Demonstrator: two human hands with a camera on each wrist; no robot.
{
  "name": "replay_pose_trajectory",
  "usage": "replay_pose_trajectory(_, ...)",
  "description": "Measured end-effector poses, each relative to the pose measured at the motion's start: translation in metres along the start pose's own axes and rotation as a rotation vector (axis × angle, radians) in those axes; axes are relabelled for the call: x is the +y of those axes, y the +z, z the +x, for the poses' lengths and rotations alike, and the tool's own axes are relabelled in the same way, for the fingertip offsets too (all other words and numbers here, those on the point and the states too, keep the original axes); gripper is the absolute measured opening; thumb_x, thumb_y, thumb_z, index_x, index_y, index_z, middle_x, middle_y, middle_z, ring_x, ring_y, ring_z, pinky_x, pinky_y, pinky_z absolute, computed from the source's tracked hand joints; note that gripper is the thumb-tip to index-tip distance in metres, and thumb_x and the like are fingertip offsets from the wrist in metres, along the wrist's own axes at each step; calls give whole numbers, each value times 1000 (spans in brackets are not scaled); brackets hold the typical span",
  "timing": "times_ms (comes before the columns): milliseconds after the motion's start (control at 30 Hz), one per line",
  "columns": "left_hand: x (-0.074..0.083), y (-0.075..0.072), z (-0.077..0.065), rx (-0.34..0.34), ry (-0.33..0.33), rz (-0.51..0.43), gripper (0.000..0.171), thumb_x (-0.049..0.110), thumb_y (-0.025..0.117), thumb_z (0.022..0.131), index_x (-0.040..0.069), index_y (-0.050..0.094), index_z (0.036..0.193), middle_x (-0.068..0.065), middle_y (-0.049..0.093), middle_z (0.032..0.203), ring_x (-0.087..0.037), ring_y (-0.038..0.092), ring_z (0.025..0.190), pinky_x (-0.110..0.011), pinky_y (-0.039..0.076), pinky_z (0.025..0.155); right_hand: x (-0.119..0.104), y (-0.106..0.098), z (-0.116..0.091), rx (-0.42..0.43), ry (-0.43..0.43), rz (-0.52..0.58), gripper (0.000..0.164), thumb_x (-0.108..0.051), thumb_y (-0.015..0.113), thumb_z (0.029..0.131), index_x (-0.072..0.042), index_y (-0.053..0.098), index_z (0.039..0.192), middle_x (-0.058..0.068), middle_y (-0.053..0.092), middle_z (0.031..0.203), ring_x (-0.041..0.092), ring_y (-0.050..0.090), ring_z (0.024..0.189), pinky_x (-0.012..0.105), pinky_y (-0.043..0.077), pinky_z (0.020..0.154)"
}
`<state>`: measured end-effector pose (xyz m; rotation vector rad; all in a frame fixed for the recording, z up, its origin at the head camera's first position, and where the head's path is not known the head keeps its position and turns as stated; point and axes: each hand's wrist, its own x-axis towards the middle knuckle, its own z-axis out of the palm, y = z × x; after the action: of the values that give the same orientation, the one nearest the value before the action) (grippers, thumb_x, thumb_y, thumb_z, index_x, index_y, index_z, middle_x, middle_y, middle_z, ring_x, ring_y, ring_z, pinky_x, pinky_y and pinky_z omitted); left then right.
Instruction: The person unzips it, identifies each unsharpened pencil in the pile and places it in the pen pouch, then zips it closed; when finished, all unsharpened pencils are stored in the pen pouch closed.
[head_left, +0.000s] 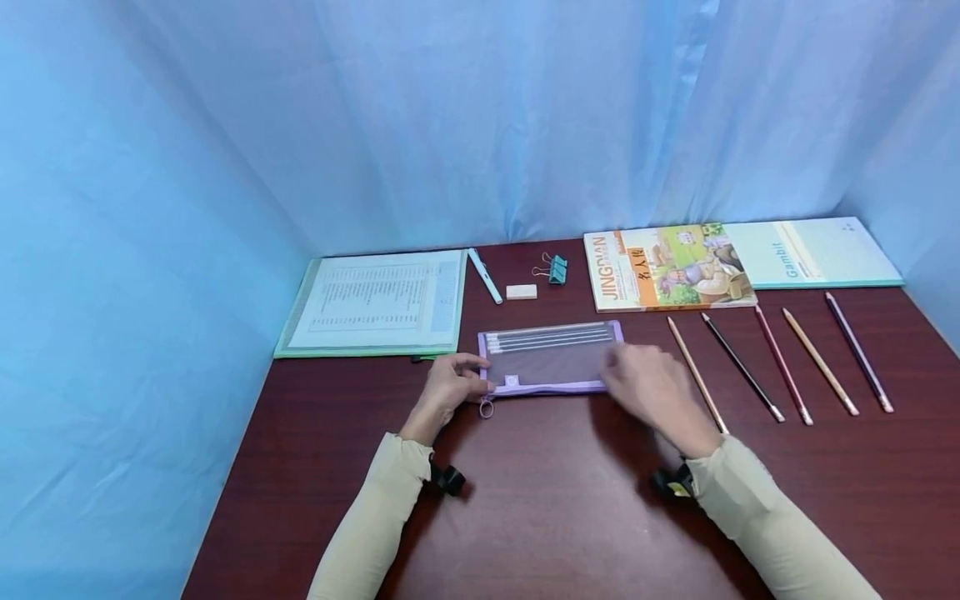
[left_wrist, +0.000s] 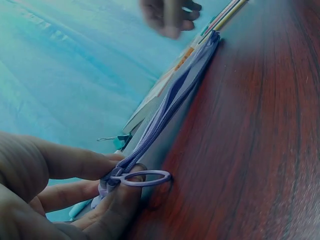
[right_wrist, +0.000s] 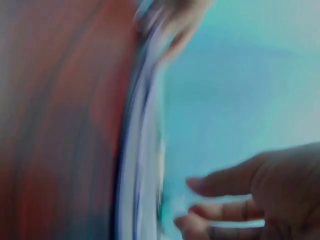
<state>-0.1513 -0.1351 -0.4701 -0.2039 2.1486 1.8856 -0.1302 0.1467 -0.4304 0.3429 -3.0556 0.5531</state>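
Note:
A see-through zip pencil pouch (head_left: 551, 367) with purple edging lies in the middle of the table, several thin striped pencils (head_left: 551, 337) inside along its far side. My left hand (head_left: 450, 385) pinches the pouch's left end between thumb and fingers, beside the zipper's ring pull (left_wrist: 145, 178). In the left wrist view the zipper edges (left_wrist: 167, 107) stand apart along part of their length. Over the pouch's right end is my right hand (head_left: 652, 387), blurred, its fingers loosely bent. The right wrist view shows nothing between those fingers (right_wrist: 220, 182), which look apart from the pouch.
Several pencils (head_left: 772, 367) lie spread to the right. Behind them are an orange-and-white book (head_left: 671, 267) and a pale green book (head_left: 817, 250). A pale blue pen (head_left: 485, 277), a white eraser (head_left: 521, 292), teal binder clips (head_left: 557, 269) and a document folder (head_left: 375, 300) lie toward the back left.

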Motion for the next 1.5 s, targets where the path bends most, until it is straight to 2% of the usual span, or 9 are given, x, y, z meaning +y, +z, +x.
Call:
replay_pose_trajectory(67, 0, -1, 0, 7, 5, 0, 38, -16, 72, 74, -12, 66, 112, 6, 57, 59, -3, 57, 54, -17, 55, 53, -24, 8, 0, -98, -132, 146, 14, -20, 68, 89, -8, 73, 94, 7, 72, 75, 21, 65, 62, 33, 51, 50)
replay_pose_trajectory(133, 1, -1, 0, 15, 3, 2, 38, -16, 71, 74, -12, 67, 111, 6, 57, 59, -3, 57, 54, -16, 54, 53, -47, 20, 0, -270, -240, 335, 20, -17, 68, 90, -4, 73, 105, 5, 73, 75, 13, 64, 59, 26, 52, 52)
replay_pose_trajectory(233, 0, -2, 0, 11, -5, 8, 37, -15, 72, 75, -12, 67, 111, 5, 56, 58, -4, 57, 54, -17, 54, 53, -73, 39, 0, -472, -283, 549, 30, -11, 66, 91, 0, 69, 119, 6, 73, 71, 11, 63, 52, 23, 53, 49)
replay_pose_trajectory(300, 0, -1, 0, 5, -8, 15, 37, -14, 72, 75, -11, 67, 111, 4, 55, 58, -5, 57, 54, -18, 54, 54, -85, 50, 0, -506, -268, 586, 37, -10, 66, 90, 2, 65, 125, 6, 71, 66, 12, 62, 48, 24, 52, 45)
replay_pose_trajectory(567, 0, -1, 1, 12, -4, 23, 36, -11, 72, 75, -10, 68, 111, 4, 54, 58, -6, 55, 53, -18, 51, 53, -105, 72, 2, -374, -241, 466, 40, -9, 70, 82, 2, 67, 121, -3, 64, 55, -1, 55, 48, 17, 46, 55)
replay_pose_trajectory(967, -1, -1, 1, -7, -11, -15, 37, -14, 69, 76, -13, 66, 113, 2, 55, 57, -7, 59, 50, -19, 55, 51, -113, 80, 2, -199, -194, 290, 17, -21, 76, 80, -15, 72, 95, -2, 75, 87, 12, 67, 76, 33, 55, 64)
replay_pose_trajectory(1100, -1, -2, 1, -38, -10, -29, 37, -14, 68, 78, -14, 64, 114, 2, 57, 58, -8, 62, 51, -21, 57, 52, -109, 79, 4, -70, -149, 310, 8, -20, 79, 81, -20, 72, 78, -7, 71, 69, 5, 62, 63, 25, 49, 55)
replay_pose_trajectory(1200, -1, -3, 1, -52, -11, -46, 37, -15, 68, 79, -14, 64, 115, 2, 60, 59, -8, 63, 51, -23, 59, 52, -101, 78, 6, -12, -140, 352, 7, -16, 79, 81, -19, 76, 76, -7, 72, 68, 3, 60, 62, 21, 47, 56)
replay_pose_trajectory(1500, -2, 0, 0, -97, -4, -89, 38, -19, 67, 78, -17, 60, 115, 2, 62, 60, -10, 63, 48, -26, 60, 51, -82, 76, 7, -17, -107, 400, 8, -13, 78, 82, -14, 76, 75, -5, 69, 61, 2, 54, 55, 20, 42, 55)
